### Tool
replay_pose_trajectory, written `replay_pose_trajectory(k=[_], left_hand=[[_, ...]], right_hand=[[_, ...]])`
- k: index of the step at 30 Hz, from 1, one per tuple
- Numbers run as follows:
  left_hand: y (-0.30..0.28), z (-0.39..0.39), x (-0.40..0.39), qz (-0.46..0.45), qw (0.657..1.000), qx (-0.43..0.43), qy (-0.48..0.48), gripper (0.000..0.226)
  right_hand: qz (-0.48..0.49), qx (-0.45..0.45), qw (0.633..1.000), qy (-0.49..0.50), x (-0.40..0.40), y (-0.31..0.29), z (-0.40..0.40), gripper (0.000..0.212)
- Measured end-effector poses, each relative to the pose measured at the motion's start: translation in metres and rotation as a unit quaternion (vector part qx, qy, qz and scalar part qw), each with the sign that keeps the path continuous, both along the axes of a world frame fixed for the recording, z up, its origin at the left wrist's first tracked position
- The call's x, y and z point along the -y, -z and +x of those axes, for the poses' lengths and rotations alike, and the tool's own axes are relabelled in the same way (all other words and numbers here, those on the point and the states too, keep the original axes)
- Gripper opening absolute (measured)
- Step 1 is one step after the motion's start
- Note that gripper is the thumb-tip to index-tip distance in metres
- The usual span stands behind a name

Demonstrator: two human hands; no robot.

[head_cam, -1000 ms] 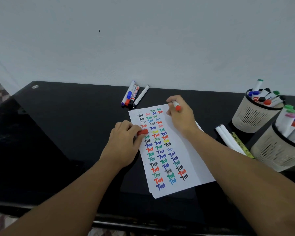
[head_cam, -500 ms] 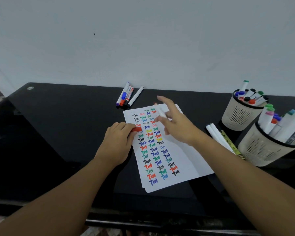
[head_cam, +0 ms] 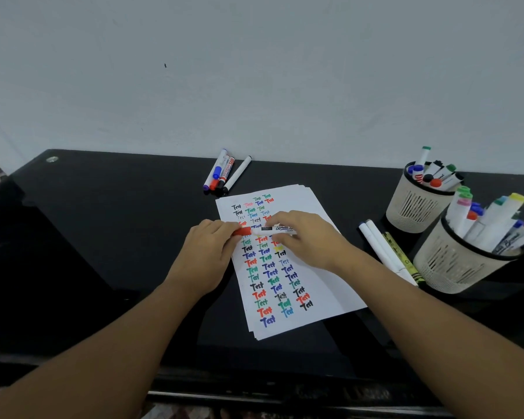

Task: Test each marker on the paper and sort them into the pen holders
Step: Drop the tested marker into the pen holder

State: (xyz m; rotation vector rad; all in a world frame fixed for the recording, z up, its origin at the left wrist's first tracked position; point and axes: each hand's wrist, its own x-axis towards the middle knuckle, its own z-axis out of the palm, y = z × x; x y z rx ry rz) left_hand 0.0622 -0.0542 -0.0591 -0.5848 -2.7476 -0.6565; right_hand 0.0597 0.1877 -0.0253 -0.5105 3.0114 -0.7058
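I am looking down at my two arms reaching forward over the black desk (head_cam: 103, 237). They are coming in from the bottom corners and meeting in the middle. My left hand (head_cam: 204, 255) is curling its fingers and pinching the red cap (head_cam: 243, 231). My right hand (head_cam: 307, 238) is curling over the white marker (head_cam: 273, 229) and gripping its body. The marker is lying sideways between both hands, just above the paper (head_cam: 312, 294). The cap end is sitting right at the marker's left end; I cannot tell if it is fully on.

The paper is lying flat under my hands, covered with rows of the word "Test" in many colors.

To the right, two white markers and a yellow one (head_cam: 384, 252) are lying on the desk beside the near pen holder (head_cam: 454, 267). It is full of markers standing up. The far pen holder (head_cam: 418, 207) is sitting just behind it, also holding markers.

Farther back, four loose markers (head_cam: 224, 173) are lying together near the wall (head_cam: 254, 71).
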Motion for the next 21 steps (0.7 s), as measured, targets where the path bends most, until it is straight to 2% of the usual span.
replay_pose_trajectory(k=[6,9,14,16,18,21], left_hand=[[-0.002,0.001,0.0,-0.011,1.0,-0.002,0.011,0.038],[-0.005,0.004,-0.001,-0.008,1.0,-0.002,0.019,0.038],[-0.01,0.007,-0.005,0.012,1.0,0.007,0.002,0.05],[-0.011,0.008,-0.005,0.023,0.999,0.019,-0.015,0.064],[-0.009,0.006,-0.005,0.021,0.999,0.032,-0.027,0.077],[-0.004,0.001,-0.003,-0.012,0.999,0.045,-0.025,0.081]], right_hand=[[0.05,-0.044,0.997,-0.032,0.015,-0.001,0.001,0.027],[0.084,-0.047,0.995,-0.038,0.016,-0.007,0.005,0.036],[0.206,-0.11,0.969,-0.081,0.026,-0.013,0.006,0.046],[0.194,-0.116,0.971,-0.078,0.028,-0.014,0.005,0.054],[0.139,-0.093,0.984,-0.057,0.028,-0.018,0.007,0.06],[0.085,-0.043,0.995,-0.027,0.023,-0.023,0.009,0.063]])
